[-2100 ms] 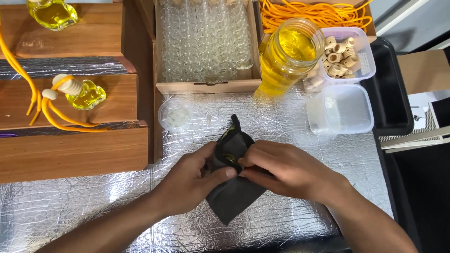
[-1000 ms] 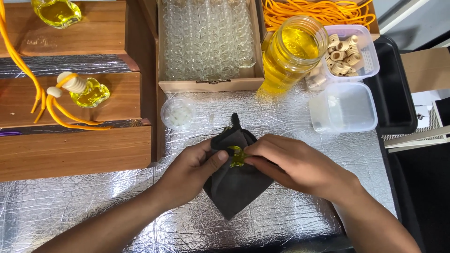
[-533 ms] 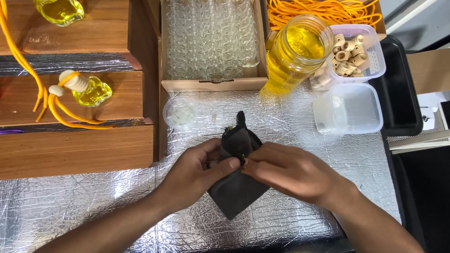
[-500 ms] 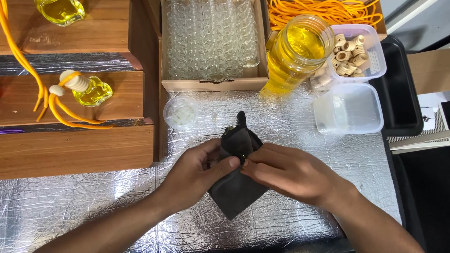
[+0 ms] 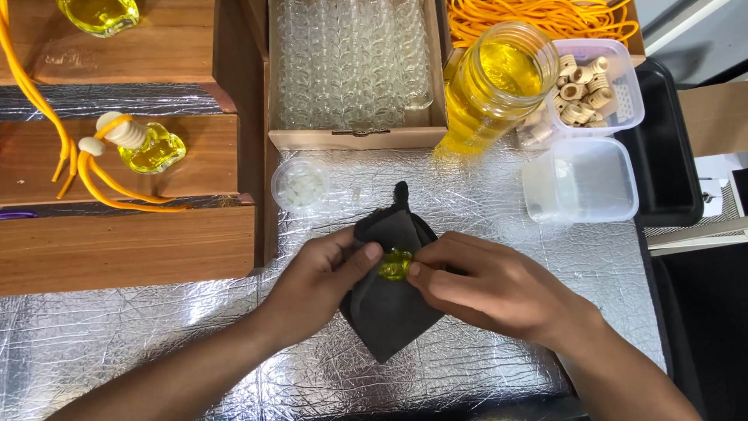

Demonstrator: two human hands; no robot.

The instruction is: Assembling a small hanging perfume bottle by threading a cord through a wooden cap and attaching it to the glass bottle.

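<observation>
My left hand [image 5: 315,284] and my right hand [image 5: 487,284] meet over a dark grey cloth [image 5: 389,308] lying on the foil-covered table [image 5: 156,343]. Between the thumbs and fingertips of both hands sits a small glass bottle of yellow liquid [image 5: 396,263], half wrapped in the cloth. Only the bottle's top shows; the rest is hidden by the cloth and my fingers.
A wooden tray of empty small glass bottles [image 5: 351,70] stands at the back, beside a large jar of yellow liquid [image 5: 495,86]. Wooden caps fill a plastic tub [image 5: 592,90]; an empty tub [image 5: 580,179] sits below it. Wooden steps [image 5: 125,242] at left hold a finished bottle [image 5: 148,148] with orange cord.
Both hands have kept working the cloth around the small bottle; the cloth shifted slightly and the yellow bottle shows more between the fingertips now.
</observation>
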